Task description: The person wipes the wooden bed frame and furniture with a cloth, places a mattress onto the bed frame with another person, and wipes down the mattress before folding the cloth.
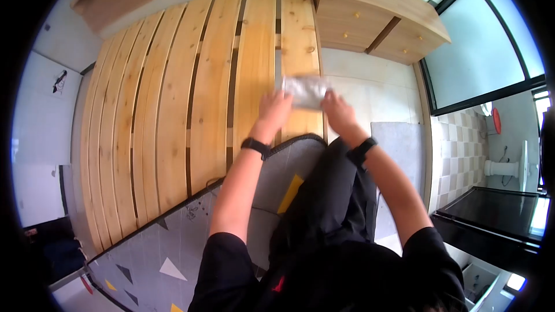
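A small whitish, shiny packet (306,91), blurred by motion, is stretched between my two hands over the edge of the slatted wooden bed base (217,86). My left hand (276,110) grips its left end, fingers closed on it. At its right end, my right hand (340,113) pinches the corner. What the packet contains cannot be made out. A black band circles each of my wrists.
Under my legs lies a grey mat or mattress (191,228) with coloured triangles, its edge across the slats. A wooden drawer cabinet (352,20) stands beyond, right of the bed base. A grey rug (399,162) covers part of the floor, near a glass partition (477,40).
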